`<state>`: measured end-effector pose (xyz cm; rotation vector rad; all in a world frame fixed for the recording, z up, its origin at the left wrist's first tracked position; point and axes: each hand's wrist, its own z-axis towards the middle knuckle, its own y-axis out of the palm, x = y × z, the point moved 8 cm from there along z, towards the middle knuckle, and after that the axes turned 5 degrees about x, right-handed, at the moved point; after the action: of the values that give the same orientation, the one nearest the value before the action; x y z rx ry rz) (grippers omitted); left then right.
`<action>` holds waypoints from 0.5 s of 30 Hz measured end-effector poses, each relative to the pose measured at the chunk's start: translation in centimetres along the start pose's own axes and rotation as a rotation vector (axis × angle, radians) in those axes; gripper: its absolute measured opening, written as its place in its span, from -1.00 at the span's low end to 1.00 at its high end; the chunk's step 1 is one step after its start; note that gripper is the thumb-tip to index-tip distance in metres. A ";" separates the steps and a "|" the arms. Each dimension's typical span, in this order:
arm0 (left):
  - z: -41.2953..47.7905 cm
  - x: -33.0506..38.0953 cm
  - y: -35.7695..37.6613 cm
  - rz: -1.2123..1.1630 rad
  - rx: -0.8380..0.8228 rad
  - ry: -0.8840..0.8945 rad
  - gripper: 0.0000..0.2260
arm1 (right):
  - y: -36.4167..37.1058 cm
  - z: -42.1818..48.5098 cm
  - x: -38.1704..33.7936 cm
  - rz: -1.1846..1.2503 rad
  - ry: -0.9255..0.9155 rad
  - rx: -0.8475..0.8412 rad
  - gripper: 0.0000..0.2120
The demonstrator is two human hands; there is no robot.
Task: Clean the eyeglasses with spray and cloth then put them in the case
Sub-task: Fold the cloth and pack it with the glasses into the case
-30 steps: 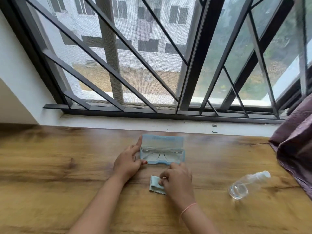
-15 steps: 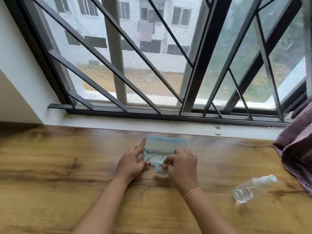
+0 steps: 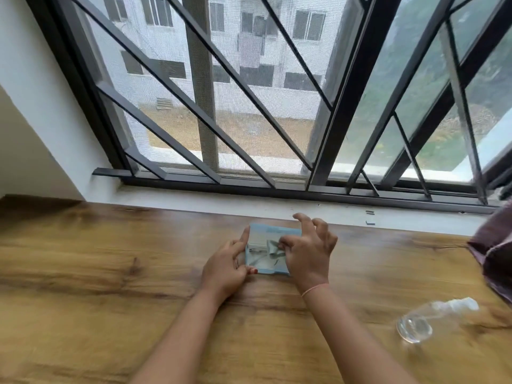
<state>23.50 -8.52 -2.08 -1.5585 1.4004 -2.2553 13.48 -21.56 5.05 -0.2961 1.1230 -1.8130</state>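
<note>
A translucent blue glasses case [image 3: 273,231] lies open on the wooden table [image 3: 83,273] near the window sill. The eyeglasses [image 3: 256,248] lie inside it, partly covered by the small blue-grey cloth [image 3: 273,246]. My left hand [image 3: 225,266] holds the case at its left end, index finger along the lid edge and thumb at the front. My right hand [image 3: 307,249] is over the case's right half, thumb and forefinger pinching the cloth, the other fingers spread above the lid. A clear spray bottle [image 3: 432,314] lies on its side at the right.
A purple cloth or curtain [image 3: 496,259] hangs over the table's right edge. A white window sill [image 3: 221,200] and a dark barred window [image 3: 249,106] run behind the table. Bare wood stretches to the left of the case.
My right hand lifted the cloth off the table in front of the case and carried it into the open case, over the glasses. My left hand has stayed on the case.
</note>
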 end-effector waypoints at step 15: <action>-0.1 0.1 -0.1 -0.005 0.011 -0.002 -0.19 | -2.5 0.0 0.9 0.180 -0.021 0.186 -0.82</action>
<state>23.36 -8.44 -1.96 -1.5630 1.3828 -2.2592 11.55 -21.95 6.78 -0.1009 0.9276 -1.7342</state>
